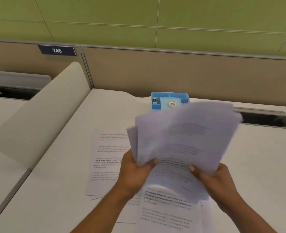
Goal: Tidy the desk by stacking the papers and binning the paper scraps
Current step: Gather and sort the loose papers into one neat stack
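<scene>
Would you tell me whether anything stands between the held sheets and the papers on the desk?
Nothing visible does. Left hand and right hand hold the sheaf above the desk papers; the blue organizer sits farther back.

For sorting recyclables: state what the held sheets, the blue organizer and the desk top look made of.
The held sheets: thin matte printed paper; they bend and fan. The blue organizer: probably moulded plastic; smooth, uniform colour, thin compartment walls. The desk top: pale, smooth, matte, perhaps laminate; core hidden.
</scene>
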Tool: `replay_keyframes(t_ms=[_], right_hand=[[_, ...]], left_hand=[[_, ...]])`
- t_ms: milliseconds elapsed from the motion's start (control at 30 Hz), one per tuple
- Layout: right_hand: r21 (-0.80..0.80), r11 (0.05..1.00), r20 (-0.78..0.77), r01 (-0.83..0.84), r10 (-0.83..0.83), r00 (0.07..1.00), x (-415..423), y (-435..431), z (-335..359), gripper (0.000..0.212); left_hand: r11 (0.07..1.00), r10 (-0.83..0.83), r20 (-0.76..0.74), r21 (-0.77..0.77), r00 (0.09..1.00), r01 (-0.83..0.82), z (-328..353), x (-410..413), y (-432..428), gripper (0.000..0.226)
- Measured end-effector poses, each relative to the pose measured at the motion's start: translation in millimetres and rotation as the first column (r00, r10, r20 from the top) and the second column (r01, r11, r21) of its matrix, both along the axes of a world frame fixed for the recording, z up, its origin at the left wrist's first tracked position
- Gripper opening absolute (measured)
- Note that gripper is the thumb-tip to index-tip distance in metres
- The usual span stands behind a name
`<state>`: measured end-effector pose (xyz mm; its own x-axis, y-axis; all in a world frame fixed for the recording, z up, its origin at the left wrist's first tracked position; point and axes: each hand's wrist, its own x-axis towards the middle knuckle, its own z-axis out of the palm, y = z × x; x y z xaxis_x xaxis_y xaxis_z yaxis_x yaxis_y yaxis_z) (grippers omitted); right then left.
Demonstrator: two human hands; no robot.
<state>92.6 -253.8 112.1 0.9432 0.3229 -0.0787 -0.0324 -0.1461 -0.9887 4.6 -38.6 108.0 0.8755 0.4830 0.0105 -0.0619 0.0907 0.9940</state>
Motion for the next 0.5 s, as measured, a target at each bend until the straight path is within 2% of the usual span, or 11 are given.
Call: replay_keyframes(t_ms=[33, 67, 133, 200, 333, 500], right_hand=[[0.014, 1.0, 0.039, 0.0, 0.0, 0.999, -0.4, 0.5, 0.1, 0.014], [0.03, 0.999, 0.085, -0.016, 0.014, 0.996, -0.5, 0.2, -0.8, 0.022], [0.058, 0.997, 0.125, -0.055, 0.047, 0.991, -2.4, -0.1, 2.1, 0.035], [0.047, 0.998, 0.123, -0.051, 0.045, 0.991, -2.5, -1.2, 0.7, 0.039], [0.007, 1.0, 0.067, -0.007, 0.007, 0.998, 2.0, -6.6, -6.8, 0.032], [0.05, 0.995, 0.094, -0.087, 0.082, 0.992, -2.8, -3.0, -13.1, 0.047]], left_hand=[[0.999, -0.011, 0.029, 0.053, 1.0, 0.009, -1.0, 0.3, -2.6, 0.042], [0.997, -0.016, 0.054, 0.079, 0.998, 0.012, -2.6, 0.5, -4.7, 0.047], [0.998, 0.014, 0.058, 0.054, 0.998, -0.017, -7.7, 0.7, -6.1, 0.05], [0.999, -0.009, 0.036, 0.037, 0.999, 0.008, -15.6, -0.3, -4.1, 0.047], [0.998, -0.047, 0.009, 0.044, 0.999, 0.047, -18.5, -0.5, -0.2, 0.046], [0.99, -0.096, -0.041, 0.096, 0.995, 0.1, -22.2, 5.5, 6.0, 0.039]])
